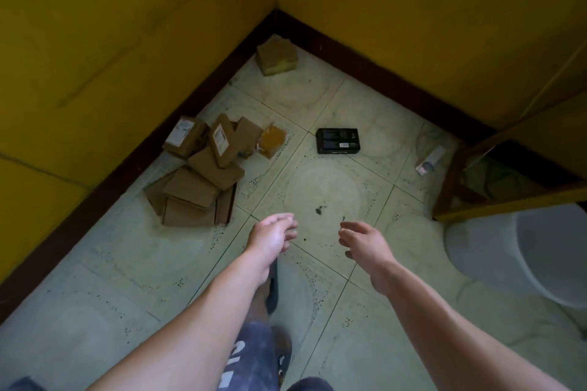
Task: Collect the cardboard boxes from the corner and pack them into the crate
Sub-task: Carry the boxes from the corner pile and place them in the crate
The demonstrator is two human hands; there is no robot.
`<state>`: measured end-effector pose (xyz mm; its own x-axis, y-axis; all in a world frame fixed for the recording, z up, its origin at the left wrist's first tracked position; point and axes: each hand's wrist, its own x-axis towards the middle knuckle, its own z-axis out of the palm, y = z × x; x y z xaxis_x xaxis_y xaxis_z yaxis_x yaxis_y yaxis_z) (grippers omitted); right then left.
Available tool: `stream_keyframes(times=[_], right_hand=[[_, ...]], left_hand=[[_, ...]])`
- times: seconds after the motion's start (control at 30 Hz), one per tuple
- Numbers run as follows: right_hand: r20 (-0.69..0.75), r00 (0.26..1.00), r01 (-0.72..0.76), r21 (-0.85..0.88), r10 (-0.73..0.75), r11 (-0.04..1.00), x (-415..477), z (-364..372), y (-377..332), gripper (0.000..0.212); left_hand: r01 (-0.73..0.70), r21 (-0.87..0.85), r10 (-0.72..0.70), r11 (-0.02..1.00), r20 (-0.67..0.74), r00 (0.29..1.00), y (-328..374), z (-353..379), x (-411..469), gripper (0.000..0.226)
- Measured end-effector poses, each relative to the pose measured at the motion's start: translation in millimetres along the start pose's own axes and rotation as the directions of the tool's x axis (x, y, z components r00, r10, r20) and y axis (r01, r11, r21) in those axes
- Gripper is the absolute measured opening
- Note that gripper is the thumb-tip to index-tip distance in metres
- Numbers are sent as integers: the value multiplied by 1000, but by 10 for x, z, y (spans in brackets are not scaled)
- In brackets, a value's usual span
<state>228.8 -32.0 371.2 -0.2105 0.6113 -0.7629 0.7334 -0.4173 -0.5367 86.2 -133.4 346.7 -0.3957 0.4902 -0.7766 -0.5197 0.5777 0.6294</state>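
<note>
Past shorts (251, 355), reaching forward with left hand (273, 233) and right hand (362, 240), both loosely open, empty. Heaped boxes (203, 174) by left wall (95, 57), well apart from hands; another box (277, 55) deep in corner. No crate in view. Likely approach step; next, stoop and grip top box.

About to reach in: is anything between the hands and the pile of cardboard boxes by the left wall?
Nothing visible. Only floor tile lies between the left hand, the right hand and the box pile.
</note>
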Motion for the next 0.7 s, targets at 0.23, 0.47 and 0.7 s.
stream_keyframes(times=[0.23,0.47,0.7], right_hand=[[30,990,-138,5,138,990,1220,-534,-642,37],[22,976,-219,22,219,975,2476,-1230,-1120,31],[54,964,-262,18,261,965,3977,-2184,-1408,12]], left_hand=[[95,34,-93,995,-40,995,784,367,1211,23],[163,119,-156,979,-68,985,1456,972,2234,24],[223,23,-220,975,-95,971,1851,2051,3316,26]])
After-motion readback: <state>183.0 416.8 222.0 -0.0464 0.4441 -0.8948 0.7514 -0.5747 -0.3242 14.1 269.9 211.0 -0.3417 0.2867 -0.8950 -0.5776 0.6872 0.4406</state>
